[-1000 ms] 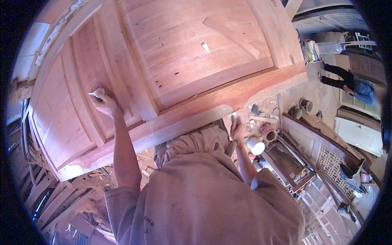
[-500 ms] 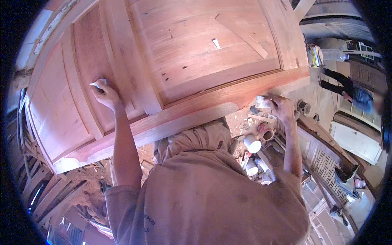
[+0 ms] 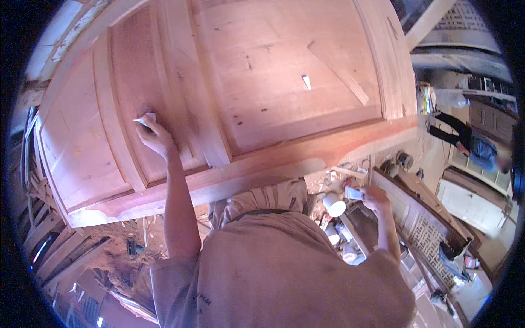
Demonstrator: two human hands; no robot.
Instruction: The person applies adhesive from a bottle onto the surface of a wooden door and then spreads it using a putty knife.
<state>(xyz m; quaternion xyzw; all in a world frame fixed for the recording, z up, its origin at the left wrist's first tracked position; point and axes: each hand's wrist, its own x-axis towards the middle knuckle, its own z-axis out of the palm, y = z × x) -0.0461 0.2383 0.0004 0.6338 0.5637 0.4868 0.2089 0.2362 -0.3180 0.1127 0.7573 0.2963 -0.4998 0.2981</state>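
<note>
A large reddish wooden panelled door (image 3: 279, 60) lies in front of me. My left hand (image 3: 157, 138) rests over its narrow recessed panel, fingers closed on a small pale flat piece (image 3: 147, 117) whose kind I cannot make out. Off the door's near edge, at the right, my right hand (image 3: 376, 199) grips a putty knife (image 3: 353, 193) with a pale, flat, squarish blade, above cans and scraps. On the wide panel lie a small white wedge-shaped piece (image 3: 306, 82) and a thin wooden strip (image 3: 339, 74). Dark small marks dot that panel.
White containers (image 3: 333, 205) stand among debris by my right side. Beyond them lie wooden boards (image 3: 402, 202) and a lattice panel (image 3: 424, 238). Loose timber (image 3: 52, 235) is piled at the left. Another person (image 3: 481, 146) is at the far right.
My right hand has drawn back from the door's near edge toward me, carrying the putty knife above the containers. My left hand stays over the same narrow panel; the view has shifted slightly.
</note>
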